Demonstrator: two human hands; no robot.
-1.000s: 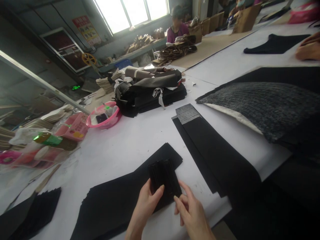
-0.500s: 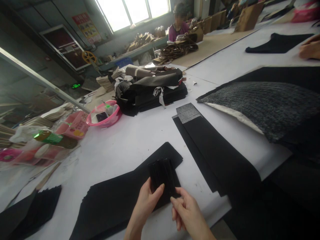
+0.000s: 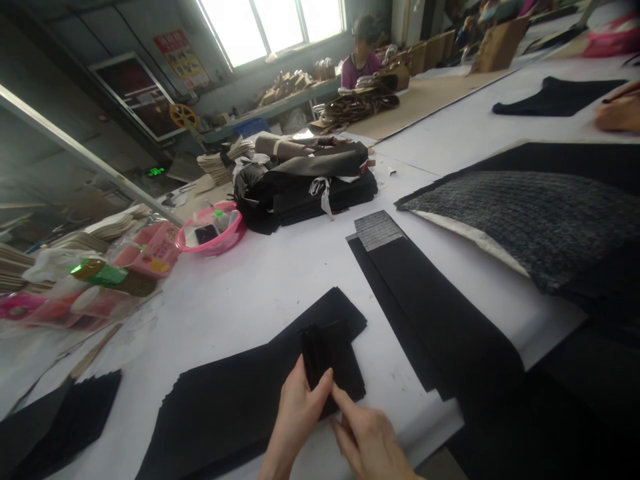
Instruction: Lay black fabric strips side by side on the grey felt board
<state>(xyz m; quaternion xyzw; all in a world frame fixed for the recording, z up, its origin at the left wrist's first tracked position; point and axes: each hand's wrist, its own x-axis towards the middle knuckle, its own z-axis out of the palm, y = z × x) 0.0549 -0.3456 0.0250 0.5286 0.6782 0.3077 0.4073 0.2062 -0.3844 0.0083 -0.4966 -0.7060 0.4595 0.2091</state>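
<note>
At the bottom centre my left hand (image 3: 295,420) grips a small stack of black rectangular pieces (image 3: 333,357), thumb laid across its lower edge. My right hand (image 3: 367,443) sits just beside it, its forefinger pressed against the stack's near corner, the other fingers curled under. The stack rests on a long fanned pile of black sheets (image 3: 225,400) that runs off to the lower left on the white table (image 3: 270,280).
Long black strips with a grey piece on top (image 3: 415,293) lie to the right. Grey textured fabric (image 3: 530,213) fills the right side. A black bundle (image 3: 305,183), a pink basket (image 3: 213,230) and packets (image 3: 90,287) sit further back. A person sits at a far bench; another person's hand (image 3: 617,110) rests at right.
My right hand has slid left and down to the stack's near corner, its fingers now meeting my left thumb. The view has dipped slightly.
</note>
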